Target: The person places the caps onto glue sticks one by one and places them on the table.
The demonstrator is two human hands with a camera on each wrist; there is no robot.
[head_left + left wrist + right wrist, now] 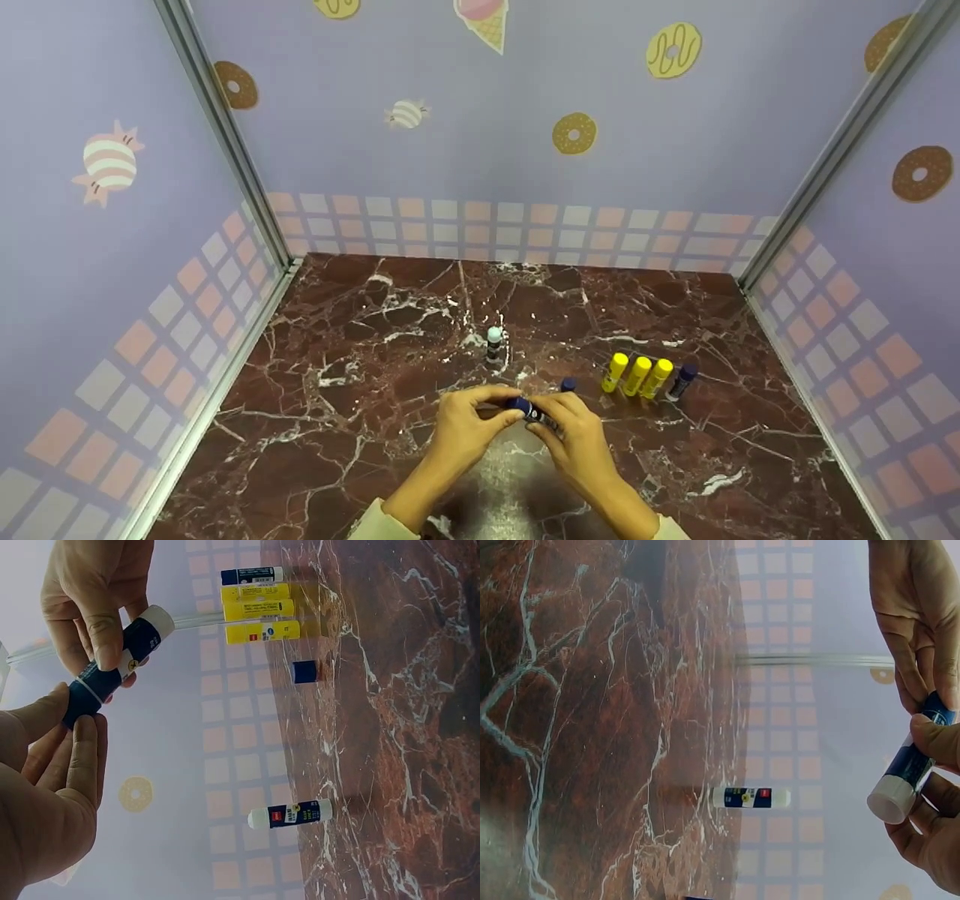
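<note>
Both hands meet over the front middle of the table around a navy-and-white glue stick, which is tilted. My left hand pinches its dark blue cap between thumb and fingers. Around the barrel curl the thumb and fingers of my right hand, and the white base pokes out past them. The cap sits on the barrel's end. Beyond the hands an uncapped glue stick stands upright, its white top showing. A loose blue cap stands on the table just past the right hand.
To the right, three yellow glue sticks stand in a row, with a blue-capped glue stick at the row's right end. The brown marbled table is enclosed by patterned purple walls at the back and both sides.
</note>
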